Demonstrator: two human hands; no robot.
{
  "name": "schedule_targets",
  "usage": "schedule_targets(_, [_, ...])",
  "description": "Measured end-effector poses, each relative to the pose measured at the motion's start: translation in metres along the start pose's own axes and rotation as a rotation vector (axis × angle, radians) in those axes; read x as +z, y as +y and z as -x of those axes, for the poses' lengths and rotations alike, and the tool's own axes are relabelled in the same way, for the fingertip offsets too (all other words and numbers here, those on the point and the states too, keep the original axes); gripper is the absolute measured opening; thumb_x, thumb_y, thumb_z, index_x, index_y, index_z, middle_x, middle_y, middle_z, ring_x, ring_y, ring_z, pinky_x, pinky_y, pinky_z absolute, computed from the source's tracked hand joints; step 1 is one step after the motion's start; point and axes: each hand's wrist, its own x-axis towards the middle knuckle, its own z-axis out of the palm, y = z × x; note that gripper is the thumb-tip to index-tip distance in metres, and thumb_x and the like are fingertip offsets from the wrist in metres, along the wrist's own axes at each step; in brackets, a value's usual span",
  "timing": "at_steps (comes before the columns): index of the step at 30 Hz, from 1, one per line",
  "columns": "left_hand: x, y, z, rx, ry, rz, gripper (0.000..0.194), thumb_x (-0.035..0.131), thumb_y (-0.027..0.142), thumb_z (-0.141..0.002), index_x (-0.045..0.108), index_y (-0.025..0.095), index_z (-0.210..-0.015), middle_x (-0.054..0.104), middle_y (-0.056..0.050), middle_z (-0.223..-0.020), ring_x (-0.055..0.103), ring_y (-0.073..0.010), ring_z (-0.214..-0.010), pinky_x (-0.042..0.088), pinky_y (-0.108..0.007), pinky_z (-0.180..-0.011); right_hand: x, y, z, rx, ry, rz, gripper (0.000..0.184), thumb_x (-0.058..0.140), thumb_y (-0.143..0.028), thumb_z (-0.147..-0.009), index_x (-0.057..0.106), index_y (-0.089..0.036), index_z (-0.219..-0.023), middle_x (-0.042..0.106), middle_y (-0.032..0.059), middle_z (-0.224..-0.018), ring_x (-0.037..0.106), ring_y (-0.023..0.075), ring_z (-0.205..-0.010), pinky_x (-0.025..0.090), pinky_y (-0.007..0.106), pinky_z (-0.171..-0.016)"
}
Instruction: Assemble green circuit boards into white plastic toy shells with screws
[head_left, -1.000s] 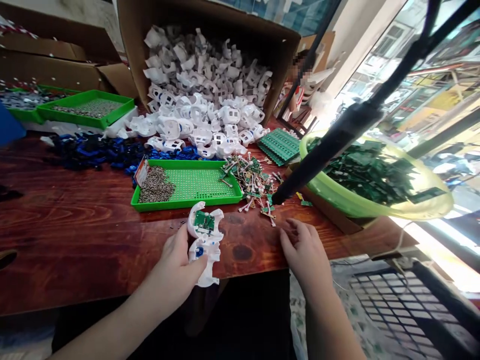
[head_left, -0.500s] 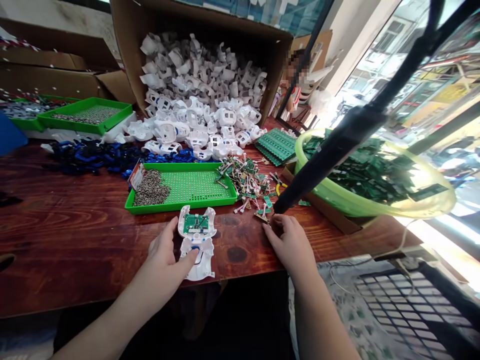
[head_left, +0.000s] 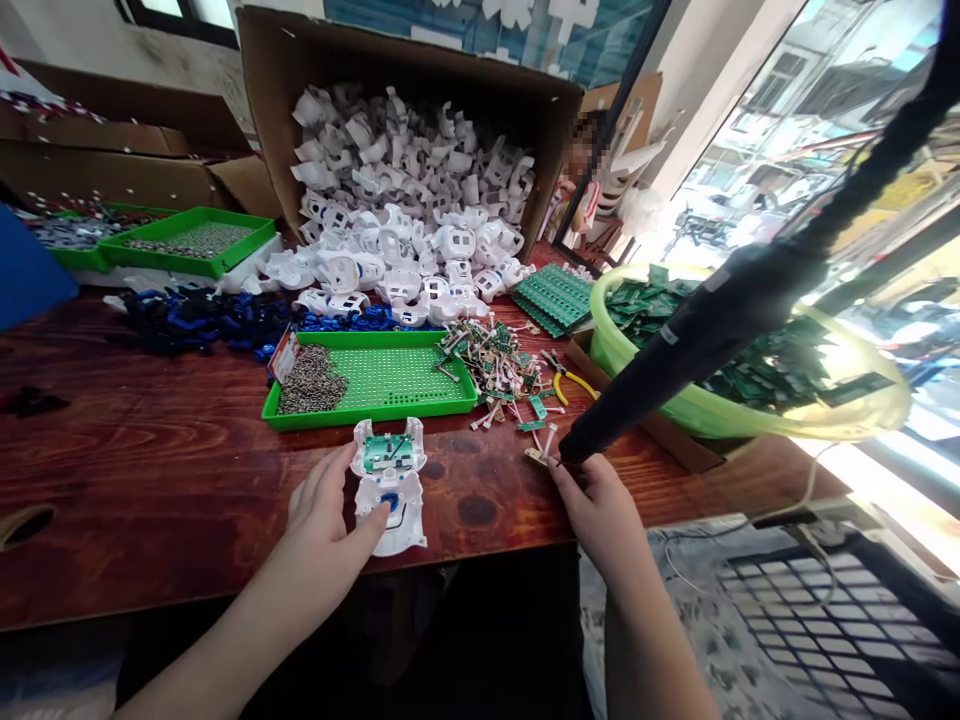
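My left hand (head_left: 330, 530) rests on a white plastic shell (head_left: 388, 487) lying on the wooden table, thumb pressed on its lower part, fingers alongside. The shell carries a small green circuit board in its upper half. My right hand (head_left: 600, 505) is closed in a pinch at a small wired part (head_left: 537, 455) on the table edge of a scattered pile of small boards (head_left: 499, 370). The tip of a black hanging tool (head_left: 675, 360) sits just above my right fingers.
A green tray (head_left: 375, 380) with a heap of screws lies behind the shell. Behind it are blue parts (head_left: 195, 315), a cardboard box (head_left: 420, 160) spilling white shells, a yellow-green basin (head_left: 750, 400) of boards, yellow-handled pliers (head_left: 566, 375) and more green trays (head_left: 187, 240).
My left hand lowered the shell from upright in the air to flat on the table. My right hand moved forward to the small wired part and pinched at it.
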Motion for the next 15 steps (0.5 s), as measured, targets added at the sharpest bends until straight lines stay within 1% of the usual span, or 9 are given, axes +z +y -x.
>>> schedule_targets(3, [-0.003,0.003,0.002,-0.015,-0.03,-0.047,0.066,0.054,0.039,-0.081,0.036,0.012,-0.138,0.038,-0.021,-0.145,0.031,-0.04,-0.134,0.029,-0.062,-0.106,-0.016,0.003,0.018,0.078,-0.031,-0.067,0.032,0.05,-0.05,-0.082,0.06,-0.019,-0.086,0.066,0.0094,-0.089,0.061,0.0227,-0.08,0.049,0.035,-0.074])
schedule_targets(5, [-0.005,0.007,0.01,0.033,0.02,-0.083,0.067,0.053,0.039,-0.083,0.029,0.014,-0.141,0.034,-0.019,-0.147,0.03,-0.0369,-0.135,0.029,-0.059,-0.108,-0.028,-0.001,0.033,0.106,-0.064,-0.105,0.033,0.05,-0.051,-0.082,0.059,-0.019,-0.087,0.066,0.008,-0.087,0.061,0.0207,-0.079,0.05,0.031,-0.071])
schedule_targets(6, [-0.007,0.01,0.016,0.114,0.061,-0.117,0.067,0.053,0.037,-0.083,0.027,0.017,-0.141,0.032,-0.017,-0.147,0.03,-0.0351,-0.135,0.028,-0.057,-0.109,-0.033,-0.005,0.042,0.113,-0.092,-0.129,0.033,0.051,-0.052,-0.082,0.059,-0.019,-0.085,0.065,0.0067,-0.083,0.061,0.0194,-0.077,0.05,0.029,-0.07])
schedule_targets(7, [-0.01,0.014,0.023,0.248,0.115,-0.173,0.065,0.055,0.033,-0.083,0.027,0.02,-0.141,0.033,-0.015,-0.147,0.03,-0.0332,-0.135,0.027,-0.054,-0.11,-0.036,-0.011,0.051,0.121,-0.139,-0.173,0.033,0.052,-0.051,-0.082,0.059,-0.02,-0.083,0.064,0.0051,-0.08,0.06,0.018,-0.075,0.05,0.028,-0.069])
schedule_targets(8, [-0.012,0.019,0.03,0.44,0.139,-0.231,0.062,0.057,0.028,-0.083,0.03,0.023,-0.139,0.037,-0.013,-0.144,0.034,-0.0307,-0.133,0.027,-0.05,-0.111,-0.037,-0.018,0.06,0.133,-0.208,-0.241,0.032,0.053,-0.051,-0.082,0.058,-0.02,-0.082,0.062,0.0037,-0.078,0.059,0.0165,-0.073,0.049,0.026,-0.068])
schedule_targets(9, [-0.015,0.024,0.037,0.637,0.091,-0.264,0.058,0.059,0.022,-0.082,0.035,0.026,-0.136,0.045,-0.01,-0.137,0.041,-0.0268,-0.128,0.031,-0.042,-0.11,-0.037,-0.026,0.068,0.151,-0.297,-0.331,0.031,0.054,-0.05,-0.083,0.058,-0.019,-0.08,0.061,0.0025,-0.076,0.058,0.015,-0.072,0.048,0.025,-0.068])
schedule_targets(11, [-0.02,0.033,0.049,0.908,-0.105,-0.289,0.046,0.06,0.014,-0.081,0.048,0.025,-0.125,0.061,-0.006,-0.119,0.055,-0.0207,-0.112,0.041,-0.03,-0.101,-0.03,-0.043,0.082,0.194,-0.491,-0.541,0.028,0.057,-0.047,-0.084,0.058,-0.019,-0.08,0.059,0.0012,-0.075,0.055,0.0129,-0.072,0.047,0.023,-0.069])
schedule_targets(13, [-0.024,0.038,0.055,1.03,-0.26,-0.282,0.034,0.057,0.011,-0.083,0.055,0.02,-0.116,0.07,-0.004,-0.101,0.063,-0.0181,-0.093,0.048,-0.026,-0.088,-0.019,-0.06,0.091,0.219,-0.592,-0.698,0.026,0.059,-0.045,-0.084,0.059,-0.019,-0.081,0.058,0.0006,-0.076,0.054,0.0118,-0.072,0.046,0.022,-0.07])
schedule_targets(15, [-0.028,0.036,0.058,1.035,-0.303,-0.268,0.033,0.053,0.008,-0.085,0.054,0.016,-0.116,0.073,-0.005,-0.095,0.065,-0.0174,-0.085,0.05,-0.028,-0.083,-0.007,-0.073,0.095,0.217,-0.585,-0.775,0.024,0.06,-0.043,-0.084,0.06,-0.019,-0.084,0.058,0.0005,-0.076,0.053,0.011,-0.071,0.045,0.022,-0.068])
